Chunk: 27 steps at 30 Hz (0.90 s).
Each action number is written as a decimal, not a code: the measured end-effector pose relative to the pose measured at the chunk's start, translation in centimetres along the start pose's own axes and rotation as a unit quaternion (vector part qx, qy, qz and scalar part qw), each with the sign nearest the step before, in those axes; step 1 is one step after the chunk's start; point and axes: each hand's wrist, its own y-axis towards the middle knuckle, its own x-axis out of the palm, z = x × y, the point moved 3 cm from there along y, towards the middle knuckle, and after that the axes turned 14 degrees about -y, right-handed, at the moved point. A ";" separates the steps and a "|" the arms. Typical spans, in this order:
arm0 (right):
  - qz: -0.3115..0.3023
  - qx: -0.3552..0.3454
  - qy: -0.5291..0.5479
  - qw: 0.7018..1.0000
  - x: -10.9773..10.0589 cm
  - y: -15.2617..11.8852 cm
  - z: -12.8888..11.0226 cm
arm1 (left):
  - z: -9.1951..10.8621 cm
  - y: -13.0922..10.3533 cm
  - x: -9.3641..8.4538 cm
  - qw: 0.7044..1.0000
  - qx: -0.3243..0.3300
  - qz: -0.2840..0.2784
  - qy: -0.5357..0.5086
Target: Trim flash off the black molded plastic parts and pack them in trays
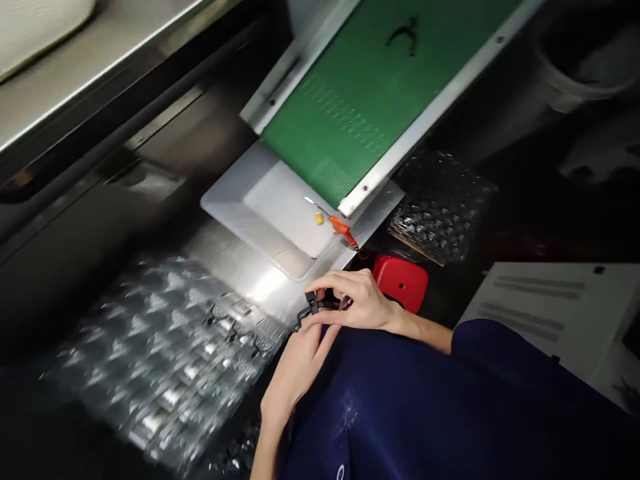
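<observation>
Clamp both hands' fingers on the black part [313,308]: right hand [357,301] at its 3 o'clock, left hand [295,363] at 6, steadying it.

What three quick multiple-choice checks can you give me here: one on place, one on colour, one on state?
1. Where does the black part sit?
A. Alone on the green belt
B. Between the fingertips of both hands
C. In the clear tray

2. What colour is the box just beyond the right hand?
A. Red
B. Yellow
C. White

3. How do the hands stand?
A. Both flat and open
B. Left open, right a fist
C. Both pinched on the part

Answers:
1 B: the part is in the grip of the left hand and right hand, in front of the belt.
2 A: the box is red.
3 C: fingers of both hands close on the part, beside the tray.
</observation>
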 end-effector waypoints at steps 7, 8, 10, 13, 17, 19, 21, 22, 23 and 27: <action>0.003 0.232 -0.032 0.972 -0.2 -10.8 4.7 | -6.2 -1.6 3.4 0.976 -0.101 -0.173 0.085; -0.002 0.252 -0.031 0.967 -0.1 -12.1 5.1 | -6.8 -1.8 3.7 0.974 -0.107 -0.178 0.090; -0.016 0.280 -0.028 0.959 0.1 -14.2 5.6 | -7.5 -2.0 4.1 0.972 -0.112 -0.180 0.096; -0.042 0.297 -0.023 0.954 0.2 -15.8 5.6 | -7.8 -1.9 4.5 0.970 -0.112 -0.186 0.105; -0.062 0.300 -0.030 0.951 -0.4 -16.6 5.3 | -7.4 -0.9 5.0 0.967 -0.097 -0.202 0.120; -0.071 0.306 -0.039 0.949 -0.8 -17.1 5.6 | -6.9 -0.2 5.2 0.966 -0.087 -0.208 0.127; -0.080 0.320 -0.051 0.943 -1.3 -17.9 6.5 | -6.4 0.5 5.3 0.964 -0.084 -0.214 0.134; -0.084 0.330 -0.059 0.938 -1.5 -18.4 7.3 | -6.2 0.9 5.4 0.962 -0.086 -0.218 0.137; -0.087 0.343 -0.068 0.933 -1.8 -19.0 8.3 | -6.0 1.3 5.4 0.961 -0.088 -0.221 0.141; -0.097 0.411 -0.120 0.898 -4.6 -22.1 14.1 | -5.7 3.1 5.1 0.954 -0.108 -0.233 0.154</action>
